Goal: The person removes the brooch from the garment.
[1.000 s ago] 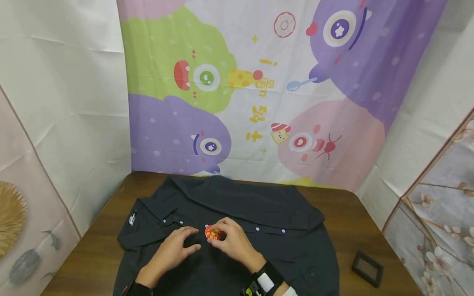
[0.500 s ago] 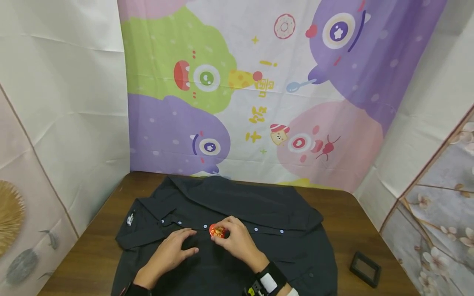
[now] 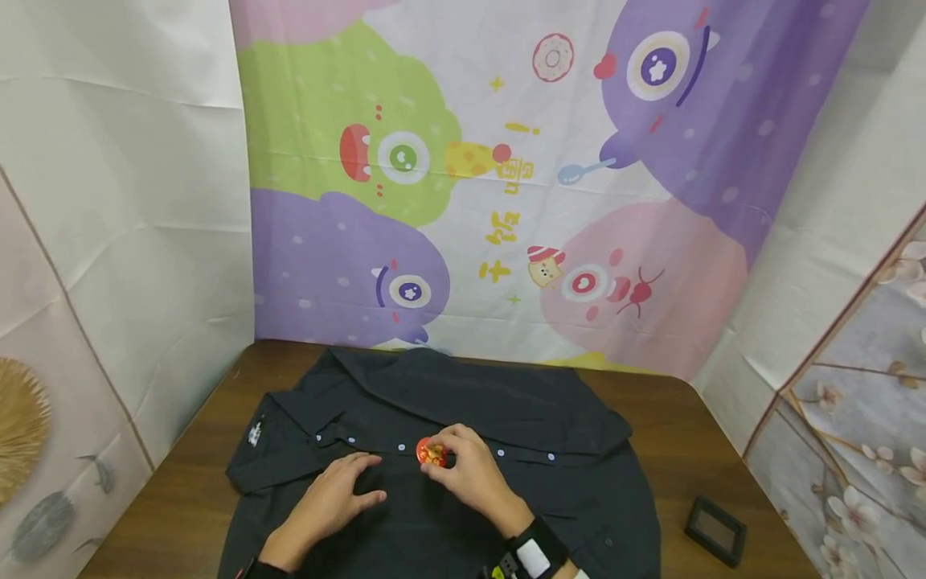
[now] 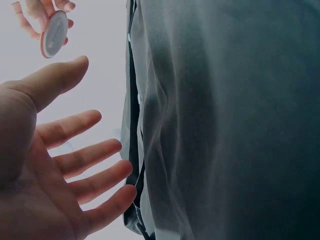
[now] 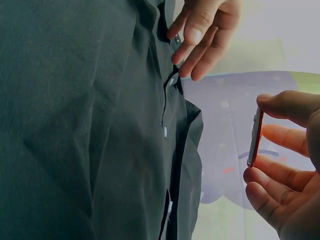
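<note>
My right hand (image 3: 475, 476) pinches a round red-and-gold pin badge (image 3: 425, 452) by its rim between thumb and fingertips. The badge is held above a dark shirt (image 3: 579, 503) spread over the table. Its white back, with a pin across it, shows on the badge (image 4: 55, 35) in the left wrist view. Seen edge-on in the right wrist view, the badge (image 5: 255, 137) is apart from the cloth. To its left, my left hand (image 3: 333, 494) hovers over the shirt with fingers spread and nothing in them. Pale buttons (image 3: 401, 447) line the shirt's placket.
A small black frame-like box (image 3: 715, 531) lies at the right of the brown wooden table (image 3: 162, 515). Behind the table's far edge hangs a cartoon-printed cloth (image 3: 463, 314), with pale curtains on both sides. The shirt's label (image 3: 256, 431) shows at the left.
My right hand has shifted a little to the right with the badge, widening the gap to my left hand. The left hand has drawn very slightly left; the shirt stays put.
</note>
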Available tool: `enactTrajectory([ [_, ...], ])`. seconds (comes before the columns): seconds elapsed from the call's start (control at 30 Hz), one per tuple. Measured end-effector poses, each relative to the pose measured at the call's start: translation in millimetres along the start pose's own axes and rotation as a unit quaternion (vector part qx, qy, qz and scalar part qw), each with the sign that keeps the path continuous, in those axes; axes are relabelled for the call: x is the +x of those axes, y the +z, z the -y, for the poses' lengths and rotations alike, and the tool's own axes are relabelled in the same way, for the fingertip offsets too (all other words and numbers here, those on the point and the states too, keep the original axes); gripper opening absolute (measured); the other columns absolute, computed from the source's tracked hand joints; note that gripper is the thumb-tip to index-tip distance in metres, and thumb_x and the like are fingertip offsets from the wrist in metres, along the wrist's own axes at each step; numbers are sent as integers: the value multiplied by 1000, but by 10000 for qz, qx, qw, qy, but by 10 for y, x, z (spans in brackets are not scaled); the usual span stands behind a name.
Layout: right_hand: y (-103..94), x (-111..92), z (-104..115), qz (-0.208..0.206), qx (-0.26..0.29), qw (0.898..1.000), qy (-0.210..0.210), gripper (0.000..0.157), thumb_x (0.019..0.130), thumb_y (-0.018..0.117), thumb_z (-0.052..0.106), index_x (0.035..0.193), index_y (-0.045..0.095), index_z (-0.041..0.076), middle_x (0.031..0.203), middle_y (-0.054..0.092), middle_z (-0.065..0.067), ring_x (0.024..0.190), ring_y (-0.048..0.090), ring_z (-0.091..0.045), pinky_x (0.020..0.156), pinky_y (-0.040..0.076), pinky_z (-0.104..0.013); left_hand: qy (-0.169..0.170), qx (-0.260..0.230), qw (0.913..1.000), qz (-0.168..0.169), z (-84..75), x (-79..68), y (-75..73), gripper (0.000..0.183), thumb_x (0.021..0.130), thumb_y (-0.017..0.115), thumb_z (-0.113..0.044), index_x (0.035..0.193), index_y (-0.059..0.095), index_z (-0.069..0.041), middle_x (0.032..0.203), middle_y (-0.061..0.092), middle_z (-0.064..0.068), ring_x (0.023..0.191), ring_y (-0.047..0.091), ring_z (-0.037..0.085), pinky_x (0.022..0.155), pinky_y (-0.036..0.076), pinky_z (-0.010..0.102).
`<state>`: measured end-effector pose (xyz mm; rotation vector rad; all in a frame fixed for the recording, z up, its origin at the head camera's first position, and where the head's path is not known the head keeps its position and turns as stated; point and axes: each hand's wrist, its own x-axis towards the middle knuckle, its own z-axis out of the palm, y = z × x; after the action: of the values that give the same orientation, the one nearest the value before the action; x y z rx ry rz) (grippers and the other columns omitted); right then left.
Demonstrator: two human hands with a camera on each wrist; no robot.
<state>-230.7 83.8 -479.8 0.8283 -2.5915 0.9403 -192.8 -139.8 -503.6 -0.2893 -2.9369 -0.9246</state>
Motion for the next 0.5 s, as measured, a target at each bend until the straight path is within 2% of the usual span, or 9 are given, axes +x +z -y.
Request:
enactTrajectory([
  [0.27,-50,-1,7,35,66,9999,148,28,75,76,29,98,70,15,98,62,1,88,54,-13,73,51,-32,-57,307,9995,-61,10,17,9,45,76,73,-32,115,62,-12,119,61,10,110,53,32,90,44,55],
  [0.5,-74,-14,-12,24,61,9997,225,29,75,75,30,99,70,16,98,62,2,88,53,-13,73,51,-32,-84,244,9997,15,15,9,7,47,76,74,-32,115,61,-11,119,61,11,110,53,33,91,44,54],
])
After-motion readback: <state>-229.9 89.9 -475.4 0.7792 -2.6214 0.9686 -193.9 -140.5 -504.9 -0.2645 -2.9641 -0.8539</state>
